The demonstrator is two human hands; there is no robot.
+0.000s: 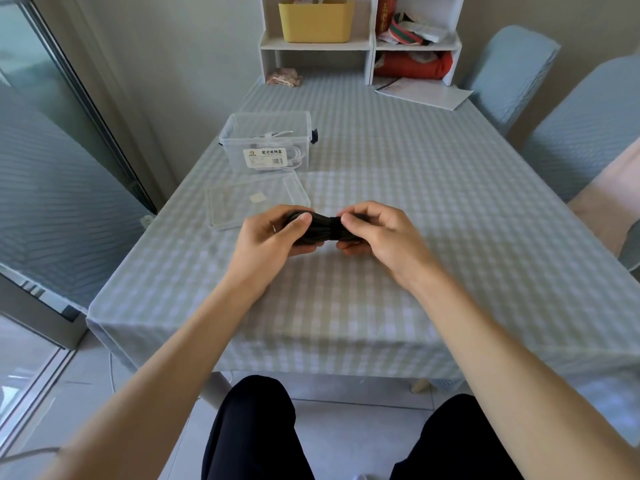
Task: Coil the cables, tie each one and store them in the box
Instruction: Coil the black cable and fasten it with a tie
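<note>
Black cable bundle (320, 229) lies level, long axis running nine to three o'clock above the counter (398, 209); left hand (273, 233) and right hand (372, 230) each hold an end in a curled grip.

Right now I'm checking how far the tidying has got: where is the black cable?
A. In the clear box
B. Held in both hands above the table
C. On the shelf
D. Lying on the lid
B: the left hand and right hand grip the coiled black cable between them.

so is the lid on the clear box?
No, the lid lies flat on the table in front of the open clear box.
</note>
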